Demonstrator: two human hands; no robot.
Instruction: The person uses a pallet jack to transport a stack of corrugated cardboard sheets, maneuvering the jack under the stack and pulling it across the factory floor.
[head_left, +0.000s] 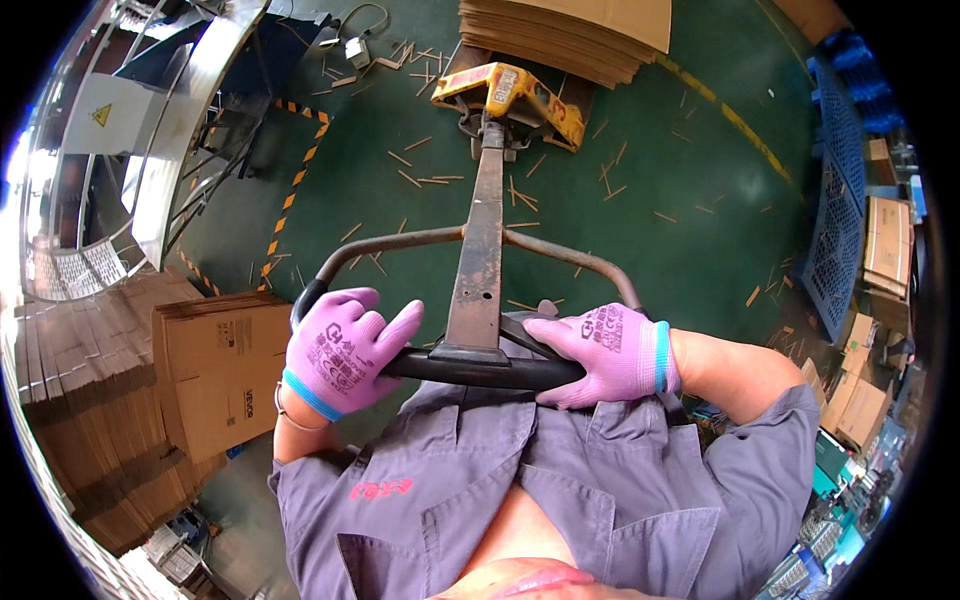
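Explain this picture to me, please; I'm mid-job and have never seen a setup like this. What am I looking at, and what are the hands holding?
There is no robot here: this is a person, seen from a fisheye camera on their own head, looking down, so straight edges bend near the rim.

The left hand and right hand, both in purple gloves, hold opposite ends of a black handle grip. It belongs to a hand pallet truck: the worn metal shaft runs forward to its yellow base.

Just beyond is a stack of cardboard sheets. Thin brownish strips lie scattered on the green floor. Folded cartons stand at left; a blue lattice panel stands at right.
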